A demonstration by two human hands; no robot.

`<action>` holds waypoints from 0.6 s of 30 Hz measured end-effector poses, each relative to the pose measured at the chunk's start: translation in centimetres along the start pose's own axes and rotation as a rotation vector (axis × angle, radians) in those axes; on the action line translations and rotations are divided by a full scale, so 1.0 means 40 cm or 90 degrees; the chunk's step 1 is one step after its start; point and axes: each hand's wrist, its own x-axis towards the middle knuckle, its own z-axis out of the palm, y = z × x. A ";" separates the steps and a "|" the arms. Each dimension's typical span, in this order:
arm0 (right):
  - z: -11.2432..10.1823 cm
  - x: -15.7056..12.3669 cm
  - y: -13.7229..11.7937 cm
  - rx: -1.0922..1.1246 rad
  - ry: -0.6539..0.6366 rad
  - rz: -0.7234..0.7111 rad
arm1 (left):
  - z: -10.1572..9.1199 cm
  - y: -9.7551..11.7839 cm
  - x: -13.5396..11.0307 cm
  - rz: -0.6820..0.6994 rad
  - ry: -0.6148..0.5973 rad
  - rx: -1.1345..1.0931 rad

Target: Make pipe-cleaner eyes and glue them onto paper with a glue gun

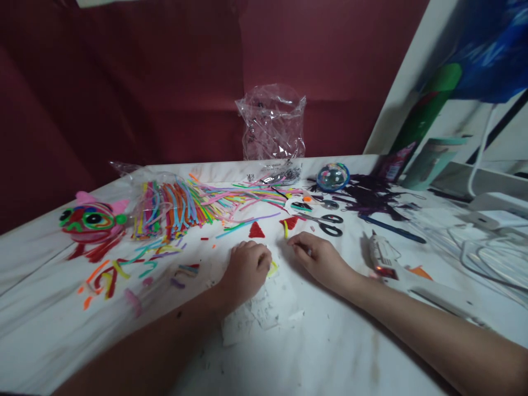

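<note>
My left hand (247,269) rests on the table with its fingers curled. A bit of yellow (273,268) shows beside its fingertips; whether they grip it is hidden. To the right, my right hand (317,256) has its fingers bent inward, the tips at the lower end of a short yellow pipe cleaner (286,230). Just beyond my hands lie a red fuzzy triangle (256,230) and a second red piece (291,222), the latter partly behind the yellow strip. Under and in front of my left hand are clear, film-like scraps (264,311).
Pipe cleaner bundles (177,209) and a colourful fish-like mask (93,220) are at left, among cut pieces. Scissors (330,224), a glue gun (385,258) with a lit red spot, a blue pen-like tool (394,230), purple strands (367,195) and cables (490,258) lie right.
</note>
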 end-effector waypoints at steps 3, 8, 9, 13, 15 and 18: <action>0.001 -0.004 -0.004 -0.011 -0.023 -0.008 | -0.028 -0.014 0.012 -0.031 0.027 0.018; 0.000 -0.007 -0.007 -0.026 -0.058 -0.013 | -0.046 -0.053 0.027 -0.066 -0.003 0.044; 0.000 -0.007 -0.007 -0.027 -0.063 -0.013 | -0.043 -0.059 0.028 -0.066 -0.017 0.042; 0.000 -0.008 -0.005 -0.027 -0.073 -0.006 | -0.026 -0.069 0.030 -0.051 -0.062 0.033; 0.001 -0.009 -0.006 -0.022 -0.078 0.002 | -0.022 -0.066 0.031 -0.034 -0.078 0.025; 0.004 -0.011 -0.011 -0.014 -0.082 0.007 | -0.024 -0.059 0.031 -0.006 -0.088 0.010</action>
